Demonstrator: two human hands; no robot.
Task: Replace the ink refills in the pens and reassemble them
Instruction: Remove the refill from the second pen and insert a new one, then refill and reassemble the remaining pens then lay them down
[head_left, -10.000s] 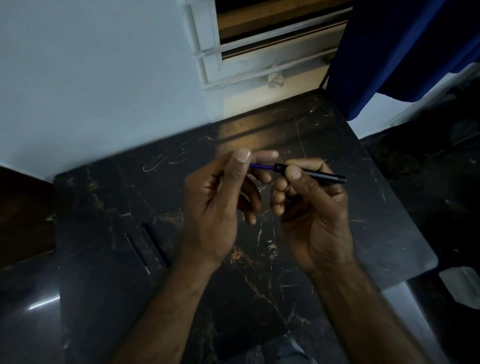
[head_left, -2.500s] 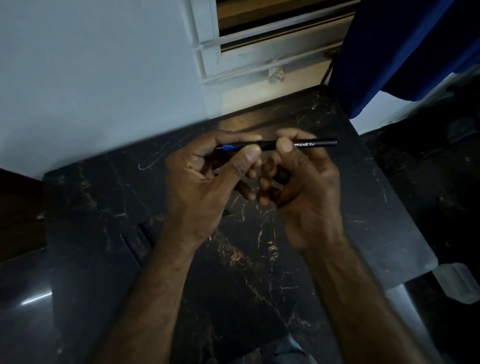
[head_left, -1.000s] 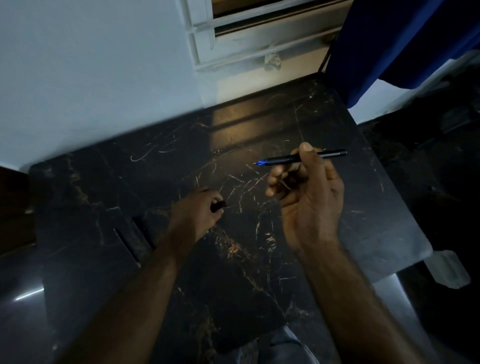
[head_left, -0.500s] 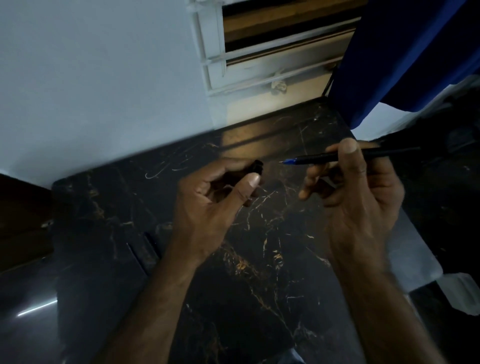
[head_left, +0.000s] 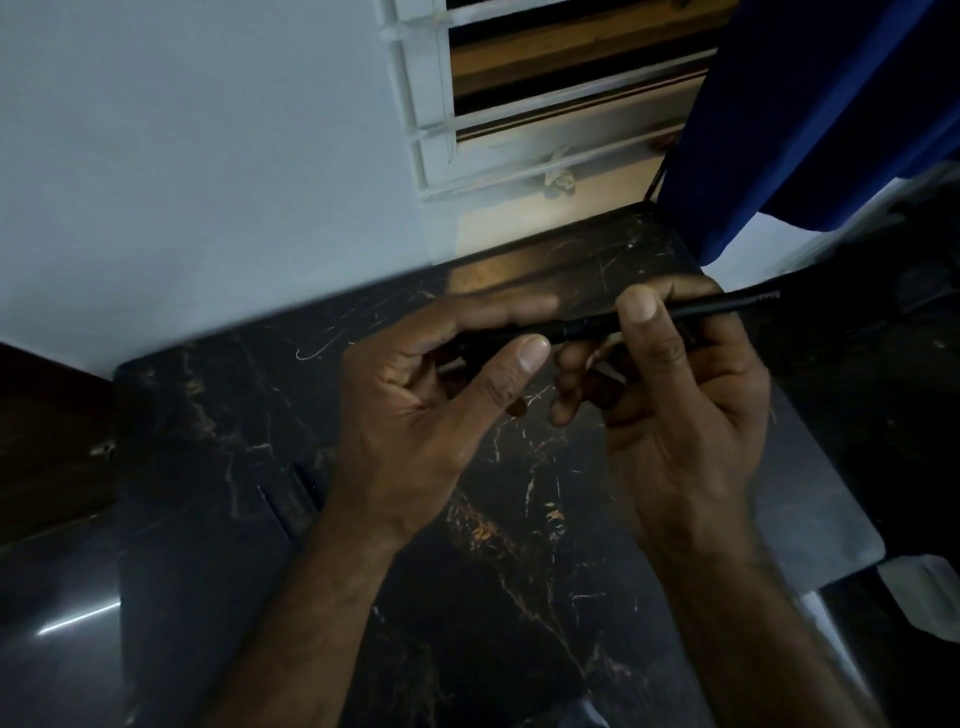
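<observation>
Head view: left hand and right hand both pinched closed around black pen, held above dark surface.

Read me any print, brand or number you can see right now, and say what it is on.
None can be read.
Black pen, held between left hand and right hand: no print legible on the barrel; it is dark, blurred and partly covered by fingers.
Marble table: only veins and scratches, no text.

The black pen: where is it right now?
In the head view the black pen is held level above the dark marble table, upper centre-right, gripped by the left hand and right hand.
</observation>
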